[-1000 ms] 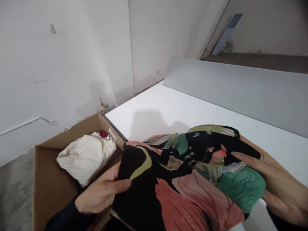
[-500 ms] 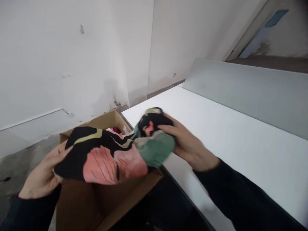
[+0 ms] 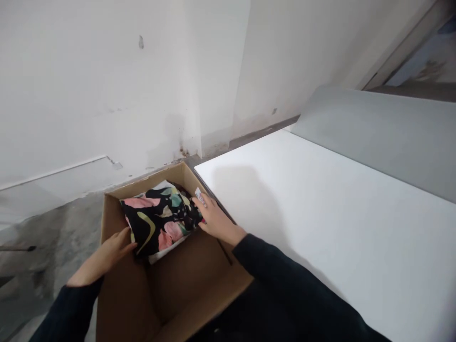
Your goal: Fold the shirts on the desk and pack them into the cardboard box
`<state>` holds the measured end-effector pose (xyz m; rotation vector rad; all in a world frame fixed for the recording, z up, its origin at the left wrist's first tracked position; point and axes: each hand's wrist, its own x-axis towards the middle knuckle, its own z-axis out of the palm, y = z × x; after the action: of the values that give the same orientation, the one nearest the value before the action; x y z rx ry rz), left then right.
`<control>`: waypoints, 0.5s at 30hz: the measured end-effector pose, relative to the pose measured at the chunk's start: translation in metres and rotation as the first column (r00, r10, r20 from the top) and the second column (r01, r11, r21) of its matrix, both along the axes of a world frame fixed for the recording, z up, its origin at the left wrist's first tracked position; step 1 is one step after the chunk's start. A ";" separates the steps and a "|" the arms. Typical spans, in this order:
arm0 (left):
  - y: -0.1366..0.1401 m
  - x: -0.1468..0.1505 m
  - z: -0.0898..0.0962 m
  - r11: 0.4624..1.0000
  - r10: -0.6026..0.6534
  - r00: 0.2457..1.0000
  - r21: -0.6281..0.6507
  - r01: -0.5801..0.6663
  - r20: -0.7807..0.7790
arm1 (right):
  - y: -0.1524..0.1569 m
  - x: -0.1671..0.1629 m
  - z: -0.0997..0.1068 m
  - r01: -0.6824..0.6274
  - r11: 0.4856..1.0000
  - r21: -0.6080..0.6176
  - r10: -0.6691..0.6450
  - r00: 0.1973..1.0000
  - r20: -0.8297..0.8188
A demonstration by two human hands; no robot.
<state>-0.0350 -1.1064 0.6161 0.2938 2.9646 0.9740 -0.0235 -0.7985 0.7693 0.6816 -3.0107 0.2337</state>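
A folded piece of cloth [image 3: 156, 221], black with pink, green and yellow-green shapes, lies in the upper part of an open cardboard box [image 3: 123, 280]. My left hand [image 3: 112, 251] reaches over the box's left side and touches the cloth's left edge, thumb and fingers apart. At the opposite end, my right hand [image 3: 217, 221] rests against the cloth with its fingers spread. Some of those fingertips are hard to make out against the fabric. White material shows beneath the cloth, and a small white tag [image 3: 198, 194] sticks up beside my right fingers.
To the right of the box stands a white table [image 3: 327, 204], its edge close against the box. A grey panel [image 3: 384, 137] rises along the table's far side. Behind is a white wall [image 3: 89, 85], and grey concrete floor [image 3: 76, 228] shows at left.
The cloth has gone from being held up above the box to lying inside it. Both hands have moved down with it, the right one leftward, and their grip has loosened.
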 end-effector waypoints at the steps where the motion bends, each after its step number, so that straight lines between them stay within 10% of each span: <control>1: 0.007 -0.007 -0.008 0.996 -0.080 0.997 -0.025 0.080 0.009 | 0.004 0.009 -0.004 -0.034 0.997 0.064 0.033 0.999 0.018; 6: 0.057 -0.064 -0.012 0.979 -0.109 0.993 -0.167 0.114 0.035 | 0.015 0.046 -0.002 -0.165 0.968 0.187 0.128 0.973 0.193; 15: 0.103 -0.136 -0.035 0.954 0.268 0.942 -0.191 -0.231 0.200 | 0.036 0.095 0.013 -0.155 0.960 0.232 0.079 0.948 0.307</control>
<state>-0.1709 -1.0037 0.5812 -0.1897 2.8928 0.7119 0.0710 -0.7626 0.7822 0.9277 -3.3254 -0.0565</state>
